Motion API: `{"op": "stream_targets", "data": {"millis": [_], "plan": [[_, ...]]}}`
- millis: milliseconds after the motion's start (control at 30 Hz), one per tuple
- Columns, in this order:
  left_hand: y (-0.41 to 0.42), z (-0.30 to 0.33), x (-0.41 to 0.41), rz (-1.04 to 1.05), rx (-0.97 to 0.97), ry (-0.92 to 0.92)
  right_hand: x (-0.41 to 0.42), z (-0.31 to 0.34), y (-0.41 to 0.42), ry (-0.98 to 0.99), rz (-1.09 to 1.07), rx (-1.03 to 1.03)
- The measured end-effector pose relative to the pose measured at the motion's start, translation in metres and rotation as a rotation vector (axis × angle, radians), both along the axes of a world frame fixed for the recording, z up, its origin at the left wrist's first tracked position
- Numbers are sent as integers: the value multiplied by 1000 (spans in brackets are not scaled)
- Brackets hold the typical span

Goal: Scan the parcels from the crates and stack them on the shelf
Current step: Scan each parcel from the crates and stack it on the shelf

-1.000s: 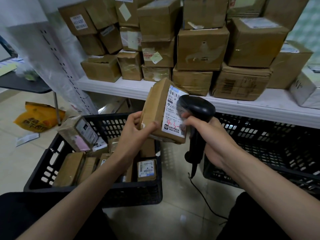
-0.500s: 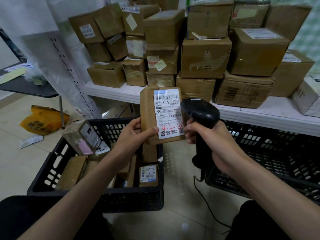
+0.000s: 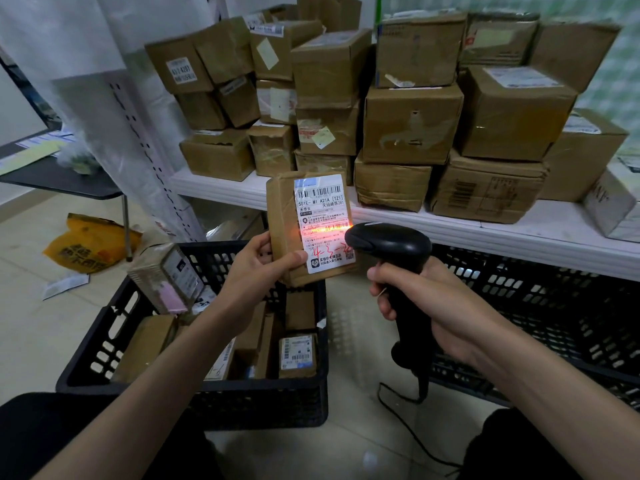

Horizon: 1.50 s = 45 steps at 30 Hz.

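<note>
Head view: the shelf (image 3: 485, 233) already carries many stacked boxes. Next, the left crate (image 3: 194, 403) holds several unscanned parcels, so much work likely remains; the right crate (image 3: 554, 306) looks empty. Smaller, the parcel (image 3: 287, 230), pinched by the left hand (image 3: 256, 271), hangs above that crate. The right hand (image 3: 433, 313), wrapped around the scanner (image 3: 391, 244), lights its label red.

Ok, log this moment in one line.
step: scan | left hand: holds parcel | right hand: scanner, beam on label
</note>
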State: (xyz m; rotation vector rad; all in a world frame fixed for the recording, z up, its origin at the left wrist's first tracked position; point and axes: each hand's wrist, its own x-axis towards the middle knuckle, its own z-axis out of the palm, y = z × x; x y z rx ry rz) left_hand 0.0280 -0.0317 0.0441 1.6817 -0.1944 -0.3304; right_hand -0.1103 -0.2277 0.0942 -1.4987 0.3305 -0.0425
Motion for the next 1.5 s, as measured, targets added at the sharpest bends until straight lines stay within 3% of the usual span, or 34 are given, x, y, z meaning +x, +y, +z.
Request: {"op": "stream_targets", "data": {"millis": [433,800,967,1233,1500], "plan": [[-2,3,-2,-17,14,8,1,-3,-5,-37,2,-25],[-29,32,-31,-190,16,14,5,-10,-34,-155,-323,-180],[-61,58,-50,-261,-28,21,-19,12,-49,-242,-414,-145],[-147,120,-66,-356,-4,-182,-60,60,-98,-357,-669,-121],[-249,184,-56,-205,110,-494,-34,130,-169,-305,-772,-105]]}}
